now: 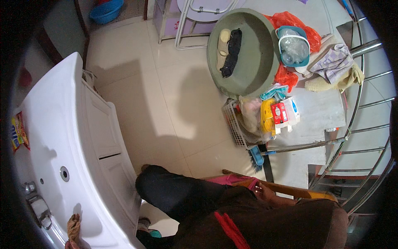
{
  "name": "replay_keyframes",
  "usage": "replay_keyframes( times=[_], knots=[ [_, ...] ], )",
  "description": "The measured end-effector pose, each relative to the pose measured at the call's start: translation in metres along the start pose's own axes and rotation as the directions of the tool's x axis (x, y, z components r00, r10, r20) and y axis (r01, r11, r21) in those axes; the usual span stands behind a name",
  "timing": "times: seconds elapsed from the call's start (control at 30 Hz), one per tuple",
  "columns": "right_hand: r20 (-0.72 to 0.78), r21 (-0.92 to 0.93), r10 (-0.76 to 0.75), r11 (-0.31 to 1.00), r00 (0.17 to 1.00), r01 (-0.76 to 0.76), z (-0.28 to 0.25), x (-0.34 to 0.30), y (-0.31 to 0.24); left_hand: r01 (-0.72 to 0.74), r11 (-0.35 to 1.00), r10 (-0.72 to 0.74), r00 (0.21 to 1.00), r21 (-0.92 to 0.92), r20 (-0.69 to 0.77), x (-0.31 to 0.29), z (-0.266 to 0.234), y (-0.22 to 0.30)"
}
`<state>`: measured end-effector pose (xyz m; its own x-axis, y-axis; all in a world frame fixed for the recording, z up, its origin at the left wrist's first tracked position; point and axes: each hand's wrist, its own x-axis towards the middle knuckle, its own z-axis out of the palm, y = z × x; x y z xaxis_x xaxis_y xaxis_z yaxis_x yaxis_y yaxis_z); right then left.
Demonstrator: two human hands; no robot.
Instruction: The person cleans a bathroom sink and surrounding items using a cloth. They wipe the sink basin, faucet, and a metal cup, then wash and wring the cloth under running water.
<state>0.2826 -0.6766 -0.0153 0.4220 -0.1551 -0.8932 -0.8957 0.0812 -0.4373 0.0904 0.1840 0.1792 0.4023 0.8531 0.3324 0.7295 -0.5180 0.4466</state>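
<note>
At the lower left edge, only the fingertips of my left hand (71,245) show, closed on a crumpled brown thing (74,227), whose kind I cannot make out. Both are over the white washbasin (89,174), near its metal tap (40,209). A round drain (64,174) lies further along the basin. My right hand (268,196) is beside a wooden rail (290,189), its fingers bent against something pink (232,179). What those fingers hold, if anything, is hidden.
A big grey-green tub (257,81) holds a beige shoe (223,45) and a dark one (232,52). Close by are a blue bucket (293,62), a wire basket (235,120) and a blue brush (257,155). A curved metal railing (365,103) borders the right side. A snack packet (19,132) lies on the basin.
</note>
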Motion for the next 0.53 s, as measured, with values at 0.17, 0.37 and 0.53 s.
replay_keyframes(
  times=[0.17,0.37,0.53],
  knots=[
    [-0.113,-0.047,0.113,0.992,0.987,-0.119,0.000,0.022,-0.033,0.291,0.903,-0.274,0.957,-0.315,0.099,0.000,0.019,-0.027],
    [-0.015,-0.157,0.147,0.976,0.989,-0.148,-0.008,0.058,-0.078,0.167,0.983,-0.160,0.983,-0.077,0.088,-0.007,0.004,-0.007],
    [0.080,-0.319,0.042,0.948,0.996,-0.014,-0.027,0.088,-0.078,0.153,0.984,-0.145,0.985,-0.095,0.093,-0.008,0.004,0.018]
  ],
)
